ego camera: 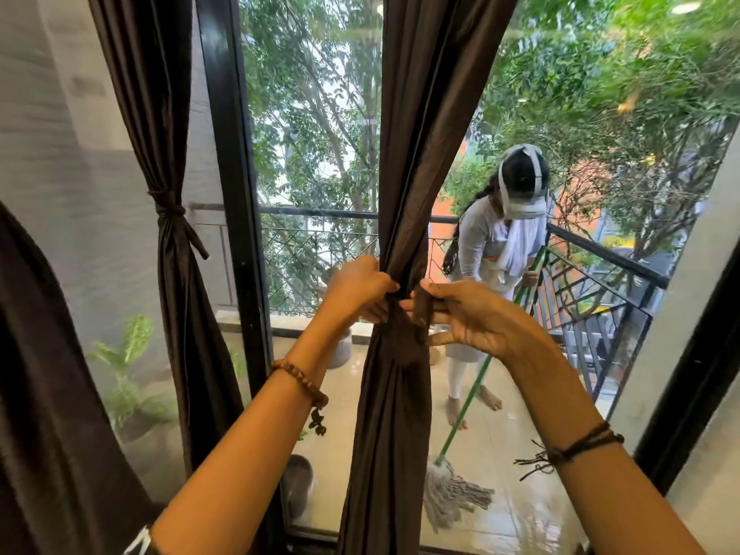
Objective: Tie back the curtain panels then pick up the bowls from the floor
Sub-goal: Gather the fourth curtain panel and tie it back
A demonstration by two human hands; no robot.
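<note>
A dark brown curtain panel (416, 134) hangs down the middle of the glass door, gathered at hand height. My left hand (360, 286) grips the gathered cloth on its left side. My right hand (468, 318) pinches a brown tie-back strap (421, 310) that wraps round the gather. A second brown panel (160, 114) to the left is bound by its own tie-back (172, 212). No bowls show in this view.
A black door frame (236, 194) stands between the two panels. Beyond the glass a person (496, 250) mops the wet balcony floor with a green-handled mop (452, 490). A potted plant (128, 374) sits at the lower left. More brown curtain (48, 394) fills the left edge.
</note>
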